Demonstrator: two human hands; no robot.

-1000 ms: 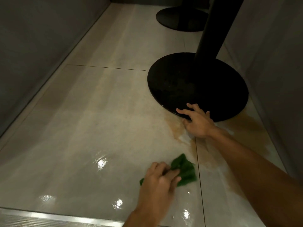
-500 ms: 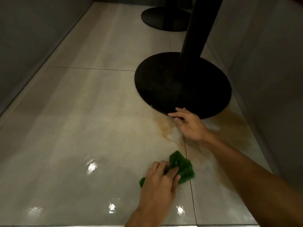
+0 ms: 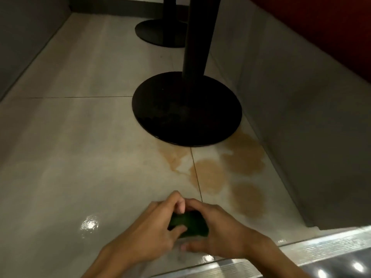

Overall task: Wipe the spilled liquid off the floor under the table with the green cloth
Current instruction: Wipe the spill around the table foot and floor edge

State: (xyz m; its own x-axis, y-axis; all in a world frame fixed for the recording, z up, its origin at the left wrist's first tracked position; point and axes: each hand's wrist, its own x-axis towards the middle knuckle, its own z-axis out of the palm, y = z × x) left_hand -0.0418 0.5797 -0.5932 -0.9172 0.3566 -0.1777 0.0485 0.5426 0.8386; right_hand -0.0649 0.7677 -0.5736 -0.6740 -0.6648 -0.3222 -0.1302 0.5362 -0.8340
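The right hand (image 3: 220,231) has left the rim of the table base, where it rested half a second ago, and has come back to meet the left hand (image 3: 146,233). The green cloth (image 3: 192,223), which lay spread under the left fingers, is now bunched into a dark wad between the two hands. Both hands are together and closed round it: the left fingers curl over its near side with the thumb laid across it, and the right fingers arch over its top with the thumb underneath. Whether the wad touches the floor (image 3: 80,147) or is held just above it cannot be told.

The cloth sits at the near end of the pale tiled floor, beside a grout line (image 3: 195,173) that runs away from the hands. Beyond the hands, and apart from them, the spilled liquid (image 3: 208,175) lies in several brown patches on both sides of that line. The farthest patches reach the near edge of the round black table base (image 3: 186,113), from which a black pole (image 3: 198,37) rises. A second black base (image 3: 160,35) stands farther back. Bright glints (image 3: 89,223) show on the wet tile left of the hands. A ribbed metal strip (image 3: 325,247) crosses the lower right corner. Grey walls (image 3: 301,117) close in both sides, with a red panel (image 3: 321,27) above the right one.
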